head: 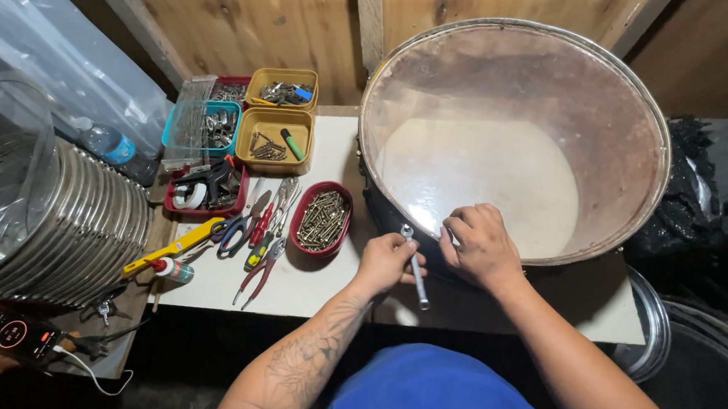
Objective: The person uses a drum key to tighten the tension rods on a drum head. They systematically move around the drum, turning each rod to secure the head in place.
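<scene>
A large drum point(625, 108) with a clear skin and a metal hoop lies tilted on a white table point(302, 286), its near rim toward me. My left hand point(386, 261) grips a small silver wrench point(418, 278) at the drum's near edge, the handle pointing back at me. My right hand point(482, 244) rests on the hoop just to the right of the wrench, fingers curled over the rim; whether they pinch a small part is hidden.
A red oval tray of screws point(320, 219) sits left of my hands. Pliers and scissors point(258, 235) lie beside it, with several parts bins point(276, 138) behind. A stack of metal hoops point(75, 228) stands at far left, a phone point(22, 337) below it.
</scene>
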